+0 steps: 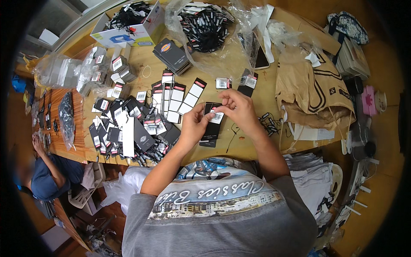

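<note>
Head view: we see a cardboard box [128,25] of black cords at the table's far left and a clear plastic bag [205,30] of black tags beside it. Our left hand [193,125] grips a black hang tag [212,124] over the wooden table [244,145], while our right hand [237,109] pinches a white sticker label [217,116] onto it. A heap of black-and-white tags [128,124] lies left; a brown paper bag [312,90] right. Bare wood shows along the near edge.
</note>
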{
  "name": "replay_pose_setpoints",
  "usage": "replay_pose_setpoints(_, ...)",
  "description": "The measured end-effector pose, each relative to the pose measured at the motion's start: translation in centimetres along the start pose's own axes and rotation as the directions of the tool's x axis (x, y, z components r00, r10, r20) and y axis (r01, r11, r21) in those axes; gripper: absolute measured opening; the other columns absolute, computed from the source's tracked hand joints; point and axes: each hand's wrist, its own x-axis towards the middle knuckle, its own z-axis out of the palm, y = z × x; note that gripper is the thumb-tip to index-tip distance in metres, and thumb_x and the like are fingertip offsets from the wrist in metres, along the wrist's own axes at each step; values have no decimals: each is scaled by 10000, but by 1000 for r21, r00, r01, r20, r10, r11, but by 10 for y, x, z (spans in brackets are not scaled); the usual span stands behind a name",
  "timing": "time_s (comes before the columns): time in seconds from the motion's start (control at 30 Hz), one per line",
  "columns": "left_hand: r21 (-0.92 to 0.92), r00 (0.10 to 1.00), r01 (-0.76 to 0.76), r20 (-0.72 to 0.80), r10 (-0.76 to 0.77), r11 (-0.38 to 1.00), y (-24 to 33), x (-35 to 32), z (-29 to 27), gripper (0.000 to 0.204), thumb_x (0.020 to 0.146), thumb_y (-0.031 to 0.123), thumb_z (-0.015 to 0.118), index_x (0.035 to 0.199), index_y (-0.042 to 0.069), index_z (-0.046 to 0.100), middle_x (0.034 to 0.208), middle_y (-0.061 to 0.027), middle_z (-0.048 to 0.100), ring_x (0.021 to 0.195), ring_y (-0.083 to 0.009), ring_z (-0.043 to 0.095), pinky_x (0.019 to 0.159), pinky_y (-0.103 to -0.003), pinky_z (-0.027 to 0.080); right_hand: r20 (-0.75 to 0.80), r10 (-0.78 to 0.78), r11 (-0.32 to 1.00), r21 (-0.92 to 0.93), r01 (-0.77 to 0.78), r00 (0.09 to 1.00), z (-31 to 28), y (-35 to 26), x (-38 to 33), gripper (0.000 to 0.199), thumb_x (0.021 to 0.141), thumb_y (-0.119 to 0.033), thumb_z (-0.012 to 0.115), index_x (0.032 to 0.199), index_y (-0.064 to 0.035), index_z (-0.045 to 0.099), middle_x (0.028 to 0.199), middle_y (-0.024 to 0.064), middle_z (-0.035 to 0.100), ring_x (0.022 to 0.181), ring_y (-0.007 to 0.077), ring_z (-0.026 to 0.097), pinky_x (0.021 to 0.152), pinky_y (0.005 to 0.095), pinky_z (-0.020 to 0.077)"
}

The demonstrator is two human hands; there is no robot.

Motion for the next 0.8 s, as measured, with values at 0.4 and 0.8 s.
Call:
replay_pose_setpoints(0.4,-257,992,113,-32,-125,960,13,-3,-22,171,776,3,546,938,-45,519,801,-48,605,682,-62,542,614,-179,437,364,74,844,-519,137,928,-51,46,-36,69,618,-45,620,681,-54,592,751,63,490,786,230,472,705,317,390)
replay_pose_setpoints(0.8,-318,955,263,223,-198,911,22,-24,-18,218,765,-5,555,976,-44,521,842,-54,603,721,-59,545,658,-182,435,337,80,821,-556,130,938,-56,48,-32,82,600,-55,625,657,-65,568,781,48,451,821,204,438,715,308,362)
